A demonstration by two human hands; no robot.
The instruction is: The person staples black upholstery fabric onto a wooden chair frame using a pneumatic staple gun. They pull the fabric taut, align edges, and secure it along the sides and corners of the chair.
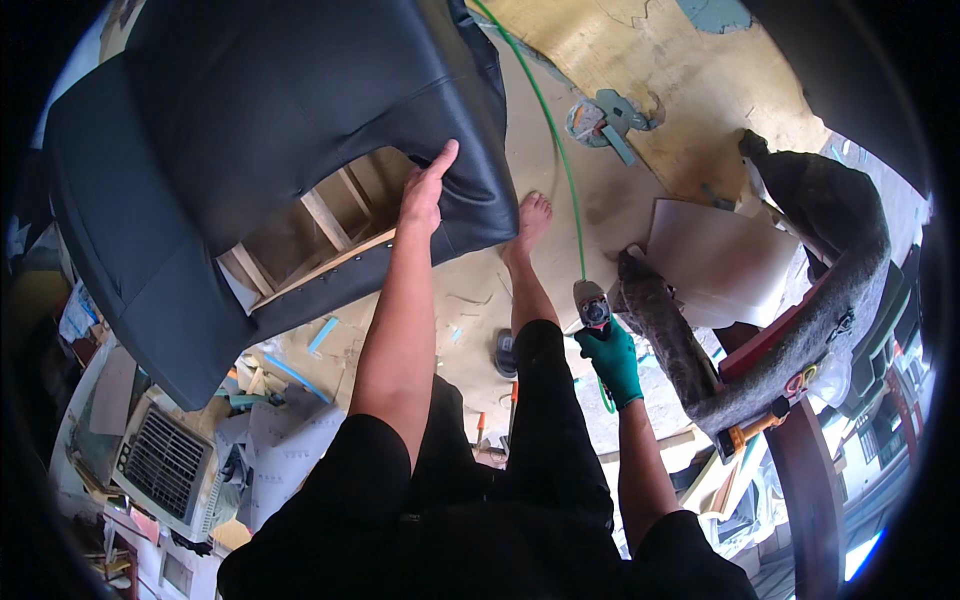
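Much of what surrounds me is hard to read: the picture's rim goes black, and the clutter at my lower left blurs into paper scraps and foam offcuts, with only a pale slatted grille (165, 462) plain among them. My own black trousers (545, 420) hide the floor under me, and a small dark round thing beside my knee is half covered, so I cannot tell what it is. The far side of the black upholstered seat (250, 130) runs out of view at the top.

My left hand (425, 195) is bare and grips the lower edge of that seat, thumb up against the leather-like cover, fingers curled under and hidden behind it. The seat is tipped up off the floor so its underside faces me: a bare wooden frame (325, 235) of slats shows in the opening, with the black cover wrapped round the rim and creased where it pulls.

My right hand (610, 358), in a green glove, is clenched round the grip of a pneumatic staple gun (592, 305), held low beside my right leg. A green air hose (550, 130) runs up from it across the plywood floor (640, 60). My bare foot (530, 218) stands just below the seat's edge. To my right lies a curved grey felt-covered arm piece (840, 260), partly cut off by the rim.
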